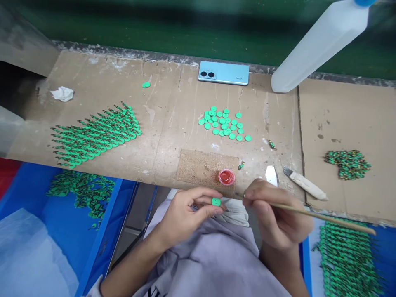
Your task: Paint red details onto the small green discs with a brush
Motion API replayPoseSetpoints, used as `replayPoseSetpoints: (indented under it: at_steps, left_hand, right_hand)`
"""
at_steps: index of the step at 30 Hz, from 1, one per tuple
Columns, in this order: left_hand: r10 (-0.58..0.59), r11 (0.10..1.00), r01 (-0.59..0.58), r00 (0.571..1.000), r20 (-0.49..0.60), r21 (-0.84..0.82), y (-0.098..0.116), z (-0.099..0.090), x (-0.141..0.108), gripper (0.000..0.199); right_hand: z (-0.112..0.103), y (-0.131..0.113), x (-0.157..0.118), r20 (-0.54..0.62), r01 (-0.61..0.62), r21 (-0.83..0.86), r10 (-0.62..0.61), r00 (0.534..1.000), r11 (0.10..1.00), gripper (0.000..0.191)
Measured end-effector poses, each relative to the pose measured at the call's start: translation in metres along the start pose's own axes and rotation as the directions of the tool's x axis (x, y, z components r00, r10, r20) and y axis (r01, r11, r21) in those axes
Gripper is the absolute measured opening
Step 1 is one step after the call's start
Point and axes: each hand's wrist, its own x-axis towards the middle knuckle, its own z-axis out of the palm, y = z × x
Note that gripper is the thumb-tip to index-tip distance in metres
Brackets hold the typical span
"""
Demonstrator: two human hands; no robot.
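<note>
Between the thumb and fingers of my left hand (pixel 194 208) is a small round green button (pixel 216 201), its face turned up. My right hand (pixel 276 212) pinches a thin wooden stick (pixel 324 216) like a pen, its tip pointing left toward the button but apart from it. Just beyond both hands sits a small round pot of red liquid (pixel 227 177), on a brown board (pixel 198 165). Farther back lie several loose green buttons (pixel 224 122). A small green-and-brown piece (pixel 241 165) rests beside the pot.
Rows of green discs with dark stems (pixel 95 138) lie at left. A phone (pixel 224 73) and a tall white bottle (pixel 318 45) stand along the back. At right are a utility knife (pixel 305 183) and a heap of green-brown pieces (pixel 348 164). Blue bins (pixel 102 231) flank my lap.
</note>
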Motion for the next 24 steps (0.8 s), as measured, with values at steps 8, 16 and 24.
replayPoseSetpoints:
  at_steps: [8, 16, 24]
  left_hand:
    - [-0.034, 0.992, 0.034, 0.999, 0.009, -0.118, 0.001, -0.003, -0.001, 0.016]
    - [-0.011, 1.000, 0.010, 0.999, -0.035, -0.009, -0.006, -0.009, 0.005, 0.017]
    - [-0.006, 0.999, 0.008, 0.999, -0.044, 0.046, -0.007, -0.009, 0.007, 0.018]
  right_hand:
    - [0.005, 0.017, 0.008, -0.069, -0.043, -0.226, 0.028, 0.997, 0.973, 0.015]
    - [0.006, 0.025, 0.019, 0.011, 0.043, -0.313, -0.041, 0.999, 0.949, 0.016]
    - [0.008, 0.027, 0.021, 0.054, 0.064, -0.361, -0.047, 0.997, 0.930, 0.018]
